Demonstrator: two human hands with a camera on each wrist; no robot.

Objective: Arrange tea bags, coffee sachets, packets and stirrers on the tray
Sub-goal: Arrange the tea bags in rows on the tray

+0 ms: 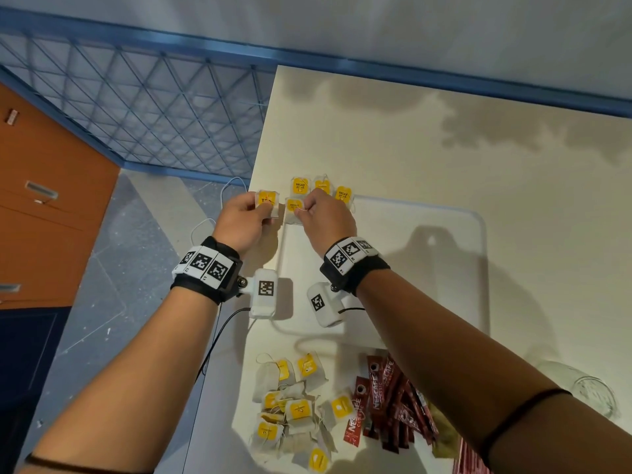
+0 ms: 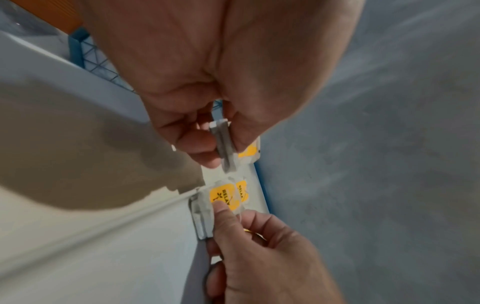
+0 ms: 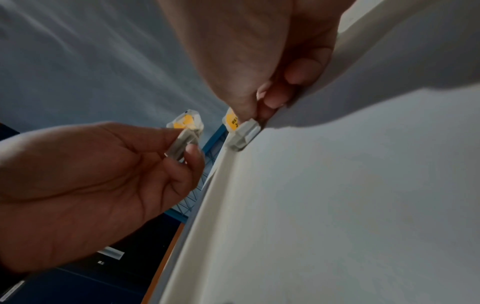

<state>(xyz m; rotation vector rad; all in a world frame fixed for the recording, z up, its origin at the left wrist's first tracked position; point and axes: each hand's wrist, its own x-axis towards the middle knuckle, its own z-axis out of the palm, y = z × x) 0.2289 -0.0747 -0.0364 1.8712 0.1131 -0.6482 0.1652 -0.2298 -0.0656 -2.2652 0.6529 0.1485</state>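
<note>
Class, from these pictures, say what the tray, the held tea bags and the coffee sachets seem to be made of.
Tray: probably white plastic, smooth, with a rounded moulded rim.
Tea bags, one in the left hand, one in the right hand: thin crinkled filter paper, yellow card tags.
Coffee sachets: glossy red printed film, likely foil-lined.

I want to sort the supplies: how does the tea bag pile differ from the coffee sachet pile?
The tea bags are pale squarish pouches with yellow tags and strings; the coffee sachets are long, narrow red sticks. The tea bags lie scattered, the coffee sachets overlap closely. Both piles lie on the table, off the tray.
</note>
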